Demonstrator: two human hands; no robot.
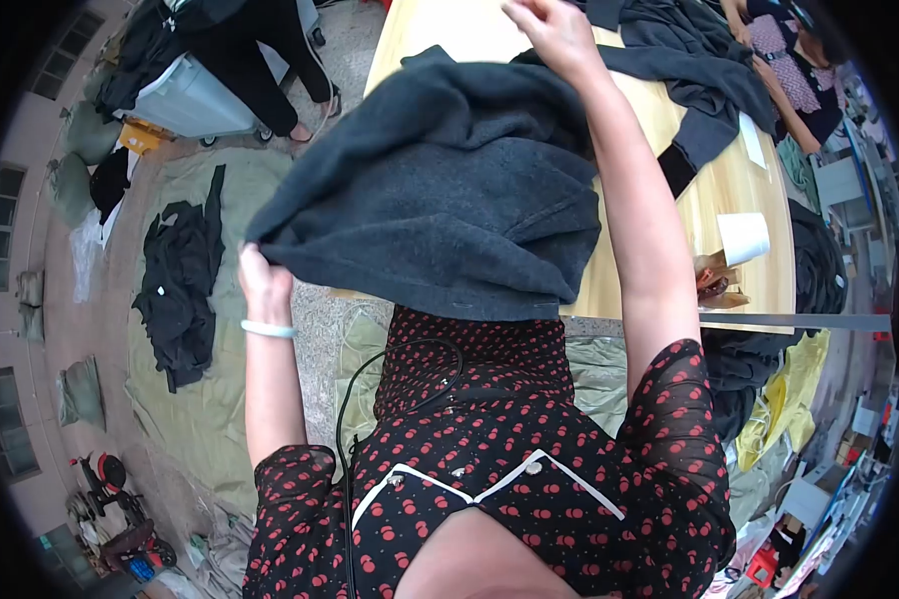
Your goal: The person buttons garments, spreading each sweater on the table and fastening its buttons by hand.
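Note:
A dark grey fleece garment [449, 190], perhaps a sweatshirt, spreads in front of me, partly over the wooden table [609, 280] and partly past its left edge. My left hand [267, 283], with a pale bracelet at the wrist, is closed on the garment's left lower corner and pulls it out sideways. Above the table's far part, my right hand [559, 38] is raised beyond the garment. Its fingers are bent together at the top edge of the view. Whatever they pinch, if anything, I cannot make out.
More dark garments [704, 85] lie on the table's far right, near another person's arm [789, 105]. A white cup [744, 238] stands at the right edge. On the left, a dark garment [178, 290] lies on a green floor sheet [160, 384], and a person stands by a grey bin [195, 100].

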